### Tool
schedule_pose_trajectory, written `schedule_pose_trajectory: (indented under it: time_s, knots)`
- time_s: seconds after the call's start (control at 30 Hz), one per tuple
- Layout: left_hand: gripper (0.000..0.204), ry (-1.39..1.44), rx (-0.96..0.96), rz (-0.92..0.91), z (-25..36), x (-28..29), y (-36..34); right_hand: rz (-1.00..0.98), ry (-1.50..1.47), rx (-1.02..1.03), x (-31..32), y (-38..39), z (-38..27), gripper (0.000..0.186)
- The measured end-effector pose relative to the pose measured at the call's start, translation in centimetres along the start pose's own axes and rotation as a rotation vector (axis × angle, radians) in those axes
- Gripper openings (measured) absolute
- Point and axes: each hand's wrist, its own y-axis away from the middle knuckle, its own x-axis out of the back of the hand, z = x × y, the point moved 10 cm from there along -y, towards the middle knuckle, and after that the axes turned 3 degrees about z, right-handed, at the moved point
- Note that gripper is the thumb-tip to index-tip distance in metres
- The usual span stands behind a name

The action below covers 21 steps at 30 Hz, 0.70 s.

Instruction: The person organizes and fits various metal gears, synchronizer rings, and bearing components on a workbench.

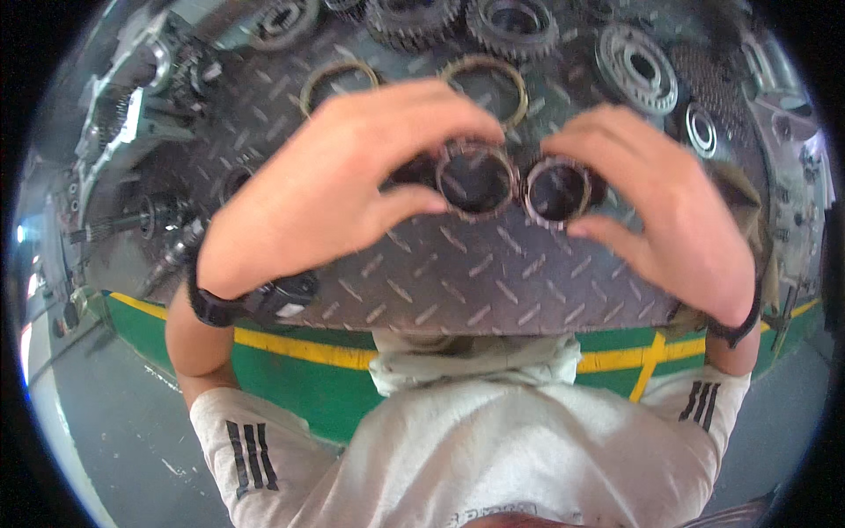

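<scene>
Two short dark metal rings with notched rims stand side by side over the table, their edges touching or nearly so. My left hand [339, 180] grips the larger-looking left ring [475, 214] between its thumb and fingers. Curled around the outer side of the right ring [553, 223], my right hand [660, 198] pinches it with thumb below and fingers above. Just beyond my hands lie two thin brass-coloured rings, a left one [306, 92] partly covered by my left hand and a right one [523, 99].
Beneath is a dark tread-plate tabletop [440, 282] with a yellow-and-green front edge. Gears [513, 26] line the far side, with a flat perforated disc [635, 70] and a small bearing ring [701, 130] at right. A splined shaft [132, 224] lies left. Brownish cloth [744, 211] sits by my right wrist.
</scene>
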Motion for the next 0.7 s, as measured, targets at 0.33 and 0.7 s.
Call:
schedule_pose_trajectory:
  time_s: [0.33, 0.7]
  knots:
    - [0.061, 0.014, -0.038, -0.068, 0.3, -0.4, 0.1, -0.007, -0.049, -0.052, 0.1, 0.3, 0.1, 0.064]
    - [0.055, -0.016, -0.037, -0.068, -0.2, -0.4, -0.1, 0.088, 0.013, -0.192, 0.5, 0.6, 1.8, 0.059]
